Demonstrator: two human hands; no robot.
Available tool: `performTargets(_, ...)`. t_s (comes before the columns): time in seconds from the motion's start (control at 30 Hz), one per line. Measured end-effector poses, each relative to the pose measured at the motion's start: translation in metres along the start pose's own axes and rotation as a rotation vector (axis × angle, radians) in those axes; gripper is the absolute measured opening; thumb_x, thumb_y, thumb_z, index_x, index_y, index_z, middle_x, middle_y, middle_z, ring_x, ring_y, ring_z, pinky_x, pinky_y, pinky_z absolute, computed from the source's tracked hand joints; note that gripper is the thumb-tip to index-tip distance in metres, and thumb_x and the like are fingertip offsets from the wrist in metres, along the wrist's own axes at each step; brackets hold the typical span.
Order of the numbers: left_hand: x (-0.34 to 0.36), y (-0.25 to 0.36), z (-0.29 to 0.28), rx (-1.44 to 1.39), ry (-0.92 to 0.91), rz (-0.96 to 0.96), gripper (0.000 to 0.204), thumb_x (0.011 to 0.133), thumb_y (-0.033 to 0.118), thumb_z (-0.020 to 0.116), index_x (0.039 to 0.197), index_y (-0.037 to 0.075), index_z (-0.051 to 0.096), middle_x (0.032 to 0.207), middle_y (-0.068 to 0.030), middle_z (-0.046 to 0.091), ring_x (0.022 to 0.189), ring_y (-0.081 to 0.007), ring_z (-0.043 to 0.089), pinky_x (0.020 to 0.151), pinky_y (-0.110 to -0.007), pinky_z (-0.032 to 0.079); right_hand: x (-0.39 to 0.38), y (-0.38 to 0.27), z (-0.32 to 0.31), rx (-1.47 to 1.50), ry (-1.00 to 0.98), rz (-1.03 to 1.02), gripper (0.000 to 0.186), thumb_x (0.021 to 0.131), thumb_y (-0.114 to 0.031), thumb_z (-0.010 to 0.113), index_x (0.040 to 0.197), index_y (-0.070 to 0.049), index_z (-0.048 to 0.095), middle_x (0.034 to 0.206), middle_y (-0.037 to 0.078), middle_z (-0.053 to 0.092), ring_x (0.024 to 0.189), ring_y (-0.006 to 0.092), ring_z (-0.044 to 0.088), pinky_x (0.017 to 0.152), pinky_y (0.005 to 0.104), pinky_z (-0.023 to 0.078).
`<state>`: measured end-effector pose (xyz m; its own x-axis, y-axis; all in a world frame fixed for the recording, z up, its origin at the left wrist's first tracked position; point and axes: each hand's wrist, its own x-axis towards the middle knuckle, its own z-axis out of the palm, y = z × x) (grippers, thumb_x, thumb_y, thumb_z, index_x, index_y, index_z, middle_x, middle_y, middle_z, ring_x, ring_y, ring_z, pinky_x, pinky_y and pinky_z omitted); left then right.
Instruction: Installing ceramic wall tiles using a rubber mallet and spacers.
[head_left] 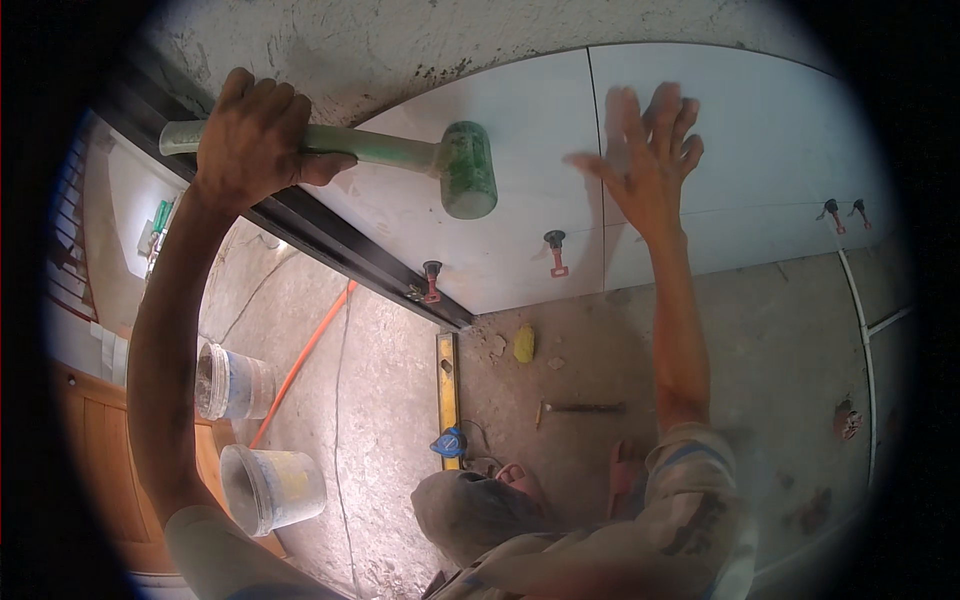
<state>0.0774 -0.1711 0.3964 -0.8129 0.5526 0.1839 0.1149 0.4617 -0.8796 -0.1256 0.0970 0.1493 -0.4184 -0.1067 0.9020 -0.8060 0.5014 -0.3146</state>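
My left hand (255,140) is wrapped around the pale green handle of a rubber mallet (468,170). The mallet's dark green head hangs over a large white tile (500,240); whether it touches the surface I cannot tell. To the right, my right hand (650,150) holds nothing, its fingers spread, slightly blurred. It is over the second white tile (740,140), just right of the upright joint; contact with the tile is unclear. Along the tiles' lower part sit red-and-black tile clips: one clip (557,255) left of the joint, another clip (432,282) near the dark metal frame.
A dark metal frame (340,250) edges the tiles at left. On the floor lie a yellow spirit level (447,385), blue tape measure (449,442), yellow sponge (524,343) and hammer-like tool (585,408). Two buckets (285,490) and an orange hose (305,355) are left; a white pipe (860,300) is right.
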Motion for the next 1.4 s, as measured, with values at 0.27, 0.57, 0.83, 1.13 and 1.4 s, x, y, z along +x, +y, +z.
performTargets(0.27, 0.002, 0.000, -0.002, 0.010, 0.055, 0.034, 0.067, 0.076, 0.073, 0.056, 0.059, 0.008, 0.054, 0.057, -0.0049, 0.044, 0.055, -0.0204, 0.044, 0.065, -0.036, 0.035, 0.034, 0.003, 0.012, -0.060, 0.073, 0.166, 0.092, 0.074, -0.065, 0.068, 0.150, -0.027, 0.029, 0.156, 0.025, 0.005, 0.140, 0.0538, 0.001, 0.100, 0.0735, 0.010)
performTargets(0.57, 0.006, 0.006, -0.013, -0.066, 0.082, 0.120, 0.067, 0.074, 0.072, 0.059, 0.057, 0.009, 0.050, 0.056, -0.0039, 0.042, 0.053, -0.0203, 0.043, 0.063, -0.035, 0.035, 0.022, 0.006, 0.013, 0.051, 0.128, 0.197, 0.093, 0.077, -0.063, 0.067, 0.151, -0.027, 0.023, 0.155, 0.029, -0.001, 0.140, 0.0544, -0.003, 0.099, 0.0738, 0.010)
performTargets(0.83, 0.015, 0.012, -0.008, 0.008, 0.103, 0.048, 0.063, 0.074, 0.069, 0.061, 0.059, 0.009, 0.051, 0.057, -0.0037, 0.041, 0.053, -0.0202, 0.044, 0.063, -0.035, 0.035, 0.021, 0.003, 0.016, 0.061, 0.155, 0.201, 0.095, 0.077, -0.061, 0.069, 0.152, -0.029, 0.020, 0.155, 0.028, -0.002, 0.140, 0.0531, -0.004, 0.099, 0.0733, 0.010)
performTargets(1.13, 0.003, 0.004, -0.004, 0.032, 0.135, 0.063, 0.059, 0.076, 0.065, 0.060, 0.062, 0.009, 0.046, 0.060, -0.0048, 0.039, 0.057, -0.0213, 0.043, 0.064, -0.037, 0.034, -0.007, -0.037, 0.043, 0.063, 0.068, 0.410, 0.080, 0.096, -0.039, 0.049, 0.149, 0.005, 0.008, 0.153, 0.033, 0.000, 0.140, 0.0548, 0.000, 0.103, 0.0726, 0.010)
performTargets(1.4, -0.005, 0.006, 0.001, 0.038, 0.043, 0.088, 0.060, 0.082, 0.064, 0.053, 0.064, 0.008, 0.041, 0.062, -0.0084, 0.037, 0.059, -0.0279, 0.044, 0.063, -0.041, 0.035, -0.061, -0.108, 0.081, 0.204, -0.037, 0.565, 0.098, 0.091, -0.047, 0.057, 0.145, 0.013, 0.003, 0.148, 0.042, -0.003, 0.139, 0.0560, -0.001, 0.102, 0.0704, 0.013)
